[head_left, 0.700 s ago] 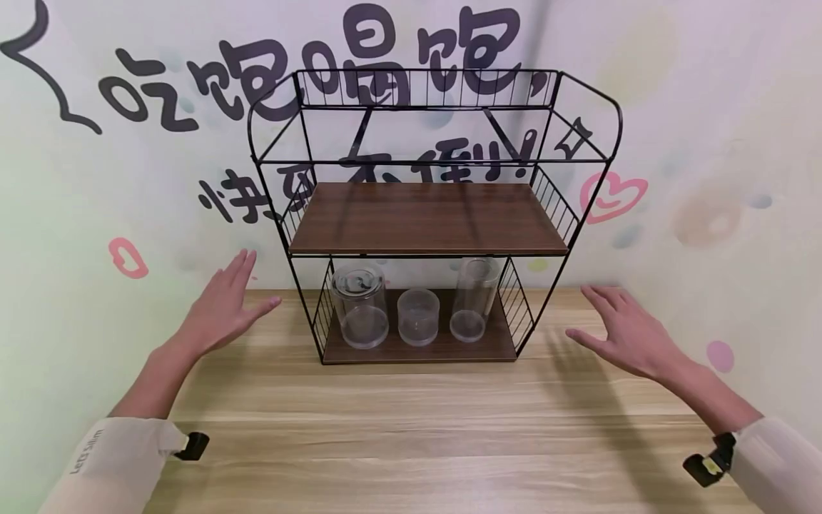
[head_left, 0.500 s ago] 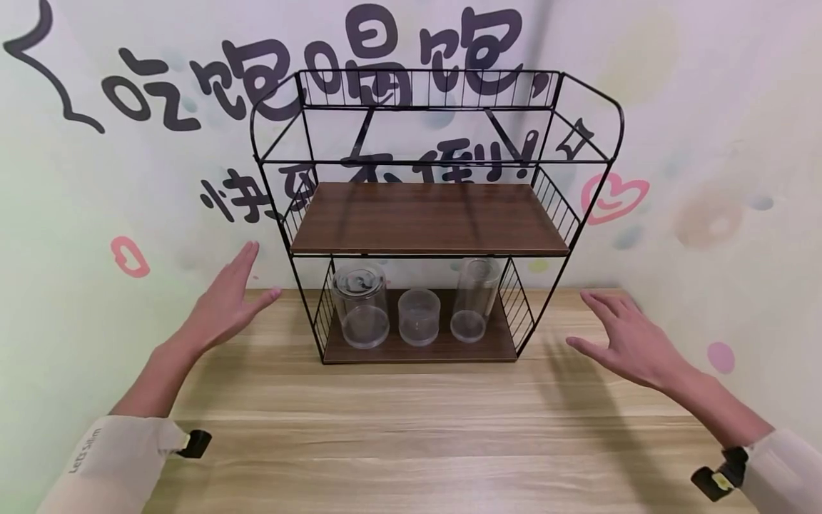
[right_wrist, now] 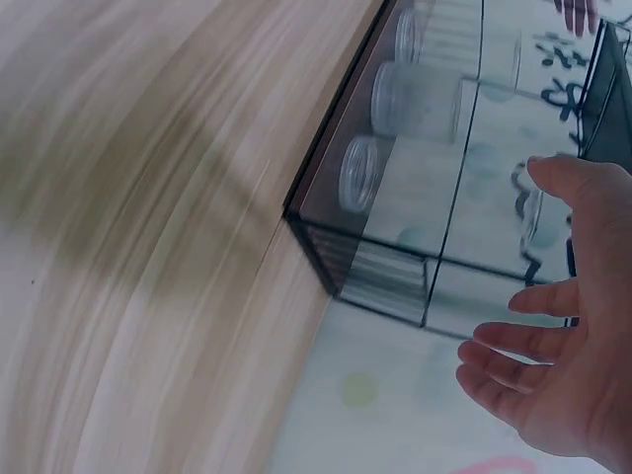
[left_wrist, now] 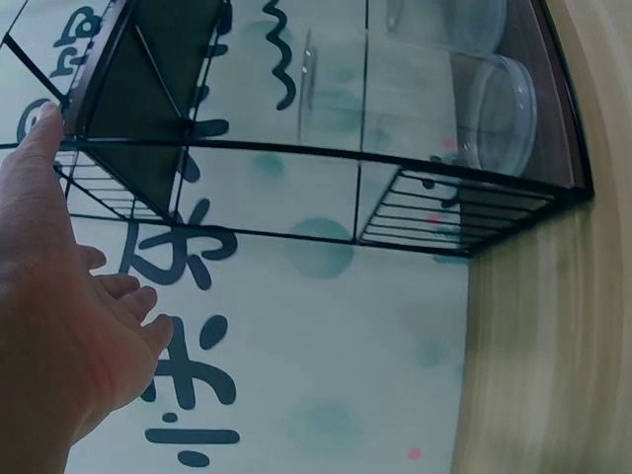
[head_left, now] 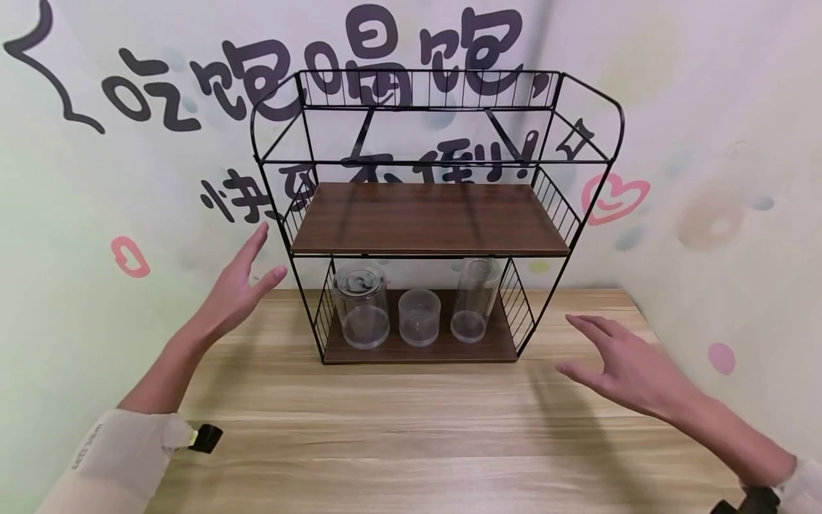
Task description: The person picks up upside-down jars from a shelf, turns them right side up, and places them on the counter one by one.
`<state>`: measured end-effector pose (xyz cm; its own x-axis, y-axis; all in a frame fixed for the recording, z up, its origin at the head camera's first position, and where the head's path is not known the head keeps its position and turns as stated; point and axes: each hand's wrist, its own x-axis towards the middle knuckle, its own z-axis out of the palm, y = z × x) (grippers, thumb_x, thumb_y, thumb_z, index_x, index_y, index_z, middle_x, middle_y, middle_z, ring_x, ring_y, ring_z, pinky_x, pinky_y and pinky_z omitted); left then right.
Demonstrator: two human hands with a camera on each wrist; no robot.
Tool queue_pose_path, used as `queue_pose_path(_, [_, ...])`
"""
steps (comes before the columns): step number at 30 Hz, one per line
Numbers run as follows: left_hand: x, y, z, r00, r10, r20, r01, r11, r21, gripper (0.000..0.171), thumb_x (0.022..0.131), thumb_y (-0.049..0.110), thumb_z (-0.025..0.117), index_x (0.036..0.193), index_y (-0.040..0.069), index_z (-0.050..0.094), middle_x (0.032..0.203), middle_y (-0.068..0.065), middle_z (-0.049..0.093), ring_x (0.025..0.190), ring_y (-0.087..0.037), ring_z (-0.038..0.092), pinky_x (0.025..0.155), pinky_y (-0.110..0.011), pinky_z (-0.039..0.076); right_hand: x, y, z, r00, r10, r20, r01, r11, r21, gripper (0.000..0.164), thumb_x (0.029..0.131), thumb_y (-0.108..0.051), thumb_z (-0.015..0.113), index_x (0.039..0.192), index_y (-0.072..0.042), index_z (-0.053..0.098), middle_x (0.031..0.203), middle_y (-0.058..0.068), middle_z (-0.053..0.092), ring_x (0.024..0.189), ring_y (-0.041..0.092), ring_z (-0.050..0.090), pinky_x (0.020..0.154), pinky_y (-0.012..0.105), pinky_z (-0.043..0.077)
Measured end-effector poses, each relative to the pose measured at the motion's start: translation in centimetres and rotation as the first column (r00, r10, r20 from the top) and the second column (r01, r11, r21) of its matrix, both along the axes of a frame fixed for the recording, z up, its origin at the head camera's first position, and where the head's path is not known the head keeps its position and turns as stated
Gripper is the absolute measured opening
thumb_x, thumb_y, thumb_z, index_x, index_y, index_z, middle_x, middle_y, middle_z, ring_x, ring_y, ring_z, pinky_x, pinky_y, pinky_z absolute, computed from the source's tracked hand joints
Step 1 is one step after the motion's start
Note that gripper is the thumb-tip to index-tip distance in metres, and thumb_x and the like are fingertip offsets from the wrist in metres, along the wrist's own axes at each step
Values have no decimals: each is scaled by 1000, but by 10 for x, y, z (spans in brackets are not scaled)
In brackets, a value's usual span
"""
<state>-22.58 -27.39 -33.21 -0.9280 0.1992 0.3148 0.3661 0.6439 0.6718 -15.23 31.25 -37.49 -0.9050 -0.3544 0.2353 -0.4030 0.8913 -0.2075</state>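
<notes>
A black wire rack with dark wood shelves (head_left: pixel 430 218) stands against the wall. On its lower shelf sit three clear containers: a wide jar (head_left: pixel 364 307) at left, a short cup-like jar (head_left: pixel 419 318) in the middle and a tall jar (head_left: pixel 475 303) at right. My left hand (head_left: pixel 232 289) is beside the rack's left post, fingers straight and thumb spread, holding nothing. To the right of the rack, my right hand (head_left: pixel 629 368) hovers over the table with its fingers extended, lower than the left. In the right wrist view, its palm (right_wrist: pixel 583 365) faces the rack.
The wood-grain table (head_left: pixel 411 442) extends in front of the rack. Behind it is a pale wall (head_left: pixel 700 93) with large dark lettering and pink hearts. The rack's top tier is an open wire frame (head_left: pixel 429 108). Each sleeve carries a black wrist device (head_left: pixel 205 438).
My left hand has risen slightly and come nearer the rack's left post. My right hand has dropped lower and towards me. The rack and jars stay where they were.
</notes>
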Motion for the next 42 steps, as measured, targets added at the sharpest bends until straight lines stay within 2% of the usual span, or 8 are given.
queue_pose_path(11, [-3, 19, 11, 998, -41, 46, 33, 989, 146, 88, 106, 39, 61, 172, 24, 5, 178, -2, 10, 164, -28, 12, 133, -53, 13, 7, -41, 6, 995, 88, -40, -93, 985, -146, 83, 91, -46, 83, 155, -5, 51, 145, 18, 61, 121, 38, 67, 98, 61, 56])
queue_pose_path(16, [-6, 28, 16, 997, -64, 31, 55, 970, 235, 88, 106, 33, 64, 172, 20, 7, 178, 2, 10, 163, -25, 13, 133, -37, 15, -2, -65, 9, 997, 80, -11, -80, 973, -218, 88, 92, -48, 81, 160, -6, 44, 150, 18, 58, 121, 38, 68, 101, 62, 54])
queue_pose_path(20, [-8, 35, 21, 996, -89, 4, 83, 951, 297, 87, 106, 28, 66, 171, 18, 10, 178, -2, 10, 164, -23, 13, 127, -16, 19, -15, -83, 9, 998, 56, 18, -49, 960, -277, 93, 93, -49, 81, 163, -6, 38, 152, 21, 55, 128, 41, 63, 106, 63, 51])
queue_pose_path(22, [-9, 38, 23, 995, -101, 2, 95, 943, 319, 88, 105, 26, 67, 171, 16, 9, 179, -3, 10, 164, -22, 12, 124, -12, 19, -22, -90, 8, 999, 38, 20, -30, 951, -306, 94, 92, -47, 82, 163, -4, 37, 151, 22, 55, 128, 42, 63, 106, 63, 51])
queue_pose_path(24, [-9, 41, 24, 994, -110, 13, 100, 935, 341, 89, 105, 25, 68, 171, 17, 9, 178, -3, 11, 164, -19, 12, 126, -15, 20, -31, -97, 6, 1000, 9, 16, -4, 945, -328, 95, 91, -46, 82, 162, -1, 38, 151, 24, 54, 128, 42, 62, 106, 62, 51])
queue_pose_path(32, [-12, 49, 27, 990, -125, 58, 92, 913, 396, 93, 102, 24, 72, 172, 21, 10, 178, -6, 15, 163, -20, 15, 133, -47, 14, -63, -117, -1, 996, -84, -18, 72, 923, -377, 94, 90, -45, 83, 158, 4, 40, 150, 30, 52, 128, 46, 58, 102, 62, 53])
queue_pose_path(37, [-14, 52, 28, 992, -105, 64, 71, 913, 401, 96, 100, 21, 75, 172, 22, 12, 177, -11, 18, 163, -19, 17, 133, -46, 16, -81, -122, -6, 992, -117, -38, 92, 909, -407, 95, 90, -43, 84, 160, 4, 38, 153, 35, 47, 134, 51, 53, 104, 66, 51])
queue_pose_path(42, [-16, 55, 29, 994, -90, 66, 57, 916, 397, 97, 99, 19, 76, 172, 18, 10, 177, -8, 18, 163, -18, 17, 133, -40, 17, -94, -125, -12, 990, -139, -31, 114, 904, -413, 97, 89, -43, 85, 159, 5, 38, 148, 37, 50, 119, 52, 62, 94, 63, 56])
